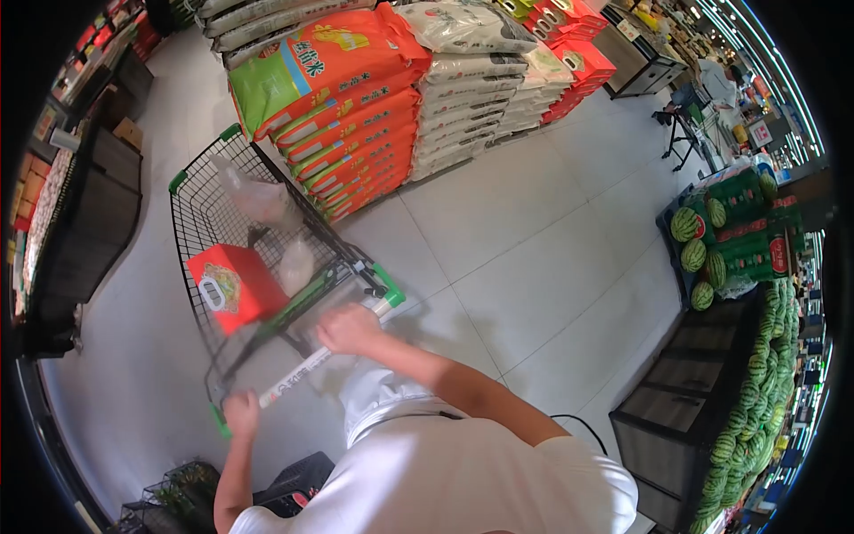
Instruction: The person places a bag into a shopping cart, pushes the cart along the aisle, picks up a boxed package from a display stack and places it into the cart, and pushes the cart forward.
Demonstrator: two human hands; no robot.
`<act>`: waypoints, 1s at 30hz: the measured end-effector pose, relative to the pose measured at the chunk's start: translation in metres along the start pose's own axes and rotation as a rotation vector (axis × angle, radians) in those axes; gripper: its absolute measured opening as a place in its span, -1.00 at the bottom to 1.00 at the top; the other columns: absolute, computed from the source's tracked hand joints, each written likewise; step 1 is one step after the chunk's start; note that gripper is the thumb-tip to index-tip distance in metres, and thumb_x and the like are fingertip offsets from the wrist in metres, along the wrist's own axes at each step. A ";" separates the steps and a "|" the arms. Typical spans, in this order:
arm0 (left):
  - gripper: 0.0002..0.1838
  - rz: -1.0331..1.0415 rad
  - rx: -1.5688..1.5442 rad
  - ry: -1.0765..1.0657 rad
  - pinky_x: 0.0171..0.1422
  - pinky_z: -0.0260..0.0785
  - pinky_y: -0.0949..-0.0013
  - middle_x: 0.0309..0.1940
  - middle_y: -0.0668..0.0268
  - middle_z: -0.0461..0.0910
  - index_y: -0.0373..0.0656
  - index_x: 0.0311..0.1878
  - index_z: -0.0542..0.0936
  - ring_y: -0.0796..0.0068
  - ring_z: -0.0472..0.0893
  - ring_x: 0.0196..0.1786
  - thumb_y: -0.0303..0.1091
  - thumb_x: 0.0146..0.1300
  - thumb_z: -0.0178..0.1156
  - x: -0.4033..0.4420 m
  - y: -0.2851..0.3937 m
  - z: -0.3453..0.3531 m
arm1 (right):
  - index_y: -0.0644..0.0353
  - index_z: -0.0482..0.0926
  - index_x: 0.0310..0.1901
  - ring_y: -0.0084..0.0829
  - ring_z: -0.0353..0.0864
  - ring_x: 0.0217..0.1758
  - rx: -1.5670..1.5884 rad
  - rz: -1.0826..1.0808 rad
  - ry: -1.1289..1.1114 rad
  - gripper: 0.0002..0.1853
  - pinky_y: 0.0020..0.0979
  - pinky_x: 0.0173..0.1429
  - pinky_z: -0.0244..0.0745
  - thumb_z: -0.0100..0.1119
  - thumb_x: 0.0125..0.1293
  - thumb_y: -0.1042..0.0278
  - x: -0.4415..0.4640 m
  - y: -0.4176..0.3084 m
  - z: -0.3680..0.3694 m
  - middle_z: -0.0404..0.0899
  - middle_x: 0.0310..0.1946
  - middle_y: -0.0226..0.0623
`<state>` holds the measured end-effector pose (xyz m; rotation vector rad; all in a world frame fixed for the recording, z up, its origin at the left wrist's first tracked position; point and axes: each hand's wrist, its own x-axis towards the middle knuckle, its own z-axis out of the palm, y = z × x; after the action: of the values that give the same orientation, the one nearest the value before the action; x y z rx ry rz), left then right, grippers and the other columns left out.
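Observation:
Both hands grip the white handlebar (307,367) of a shopping cart (191,227) with a black wire basket and green corner pieces. My left hand (240,414) is closed round the bar near its lower left end. My right hand (349,329) wraps the bar closer to the right end. Inside the cart sits a red gift box (253,287) with a white plastic handle. Beyond it lies a clear plastic bag (253,196) with pale contents. A smaller pale bagged item (296,265) rests beside the box; I cannot make out what is in it.
Stacked orange and green rice sacks (356,107) rise close to the cart's front right, with white sacks (467,98) beside them. A dark display counter (98,200) runs along the left. Watermelons (752,409) fill a stand at the right. Tiled floor (525,240) lies between.

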<state>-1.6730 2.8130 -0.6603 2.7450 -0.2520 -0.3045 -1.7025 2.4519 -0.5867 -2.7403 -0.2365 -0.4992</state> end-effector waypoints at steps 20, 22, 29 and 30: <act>-0.43 -0.246 -0.098 -0.245 0.02 0.33 -0.18 -0.32 -0.18 0.61 -0.30 -0.34 0.61 -0.30 0.57 -0.13 0.04 0.39 -0.19 -0.108 0.257 0.112 | 0.13 0.60 -0.61 -0.22 0.62 -0.54 0.062 -0.163 -0.193 -0.65 -0.21 -0.32 0.52 0.17 0.18 0.06 -0.090 0.206 -0.135 0.54 -0.65 -0.28; -0.41 -0.294 -0.142 -0.267 0.02 0.33 -0.17 -0.32 -0.18 0.61 -0.30 -0.34 0.60 -0.29 0.57 -0.13 0.05 0.40 -0.20 -0.112 0.290 0.114 | 0.13 0.61 -0.62 -0.21 0.62 -0.55 0.048 -0.163 -0.258 -0.64 -0.21 -0.31 0.52 0.16 0.18 0.05 -0.086 0.222 -0.152 0.55 -0.65 -0.28; -0.41 -0.392 -0.162 -0.299 0.03 0.33 -0.16 -0.28 -0.15 0.62 -0.28 -0.32 0.58 -0.26 0.57 -0.12 0.05 0.42 -0.26 -0.127 0.385 0.136 | 0.12 0.64 -0.58 -0.22 0.65 -0.52 0.082 -0.260 -0.286 -0.66 -0.18 -0.29 0.55 0.14 0.17 0.05 -0.089 0.299 -0.175 0.60 -0.60 -0.27; -0.41 -0.405 -0.173 -0.301 0.03 0.33 -0.16 -0.27 -0.14 0.62 -0.28 -0.32 0.58 -0.26 0.57 -0.12 0.05 0.42 -0.26 -0.133 0.403 0.139 | 0.12 0.64 -0.57 -0.22 0.65 -0.52 0.080 -0.287 -0.295 -0.66 -0.18 -0.28 0.55 0.14 0.17 0.04 -0.089 0.309 -0.187 0.60 -0.60 -0.27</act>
<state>-1.8883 2.4245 -0.6120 2.5512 0.2501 -0.8092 -1.7744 2.0894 -0.5491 -2.7043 -0.7147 -0.1482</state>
